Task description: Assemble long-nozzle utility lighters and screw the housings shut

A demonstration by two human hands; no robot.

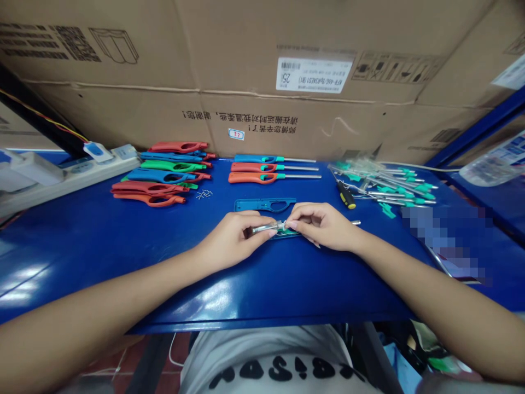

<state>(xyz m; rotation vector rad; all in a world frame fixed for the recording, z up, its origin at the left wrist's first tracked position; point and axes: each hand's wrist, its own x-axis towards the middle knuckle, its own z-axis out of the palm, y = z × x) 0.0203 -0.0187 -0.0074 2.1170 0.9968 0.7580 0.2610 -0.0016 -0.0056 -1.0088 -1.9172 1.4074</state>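
Observation:
My left hand (238,234) is closed around a small clear and silvery cylinder (264,227), which looks like a lighter's gas tank. My right hand (330,227) pinches at the cylinder's right end, where a thin pale piece shows; the fingertips hide most of it. Under both hands lies a blue lighter shell half with a green part (290,232) in it. A metal tube tip (356,222) sticks out beyond my right hand. Just behind my hands rests another blue shell half (250,205), its inner side up.
Coloured lighter handles (143,189) are piled at left beside small screws (204,194) and a power strip (77,169). Assembled lighters (252,178) lie at the back middle. Metal tubes with green parts (394,183), a screwdriver (345,195) and a blurred-out flat object (449,243) lie right. Cardboard (246,65) stands behind.

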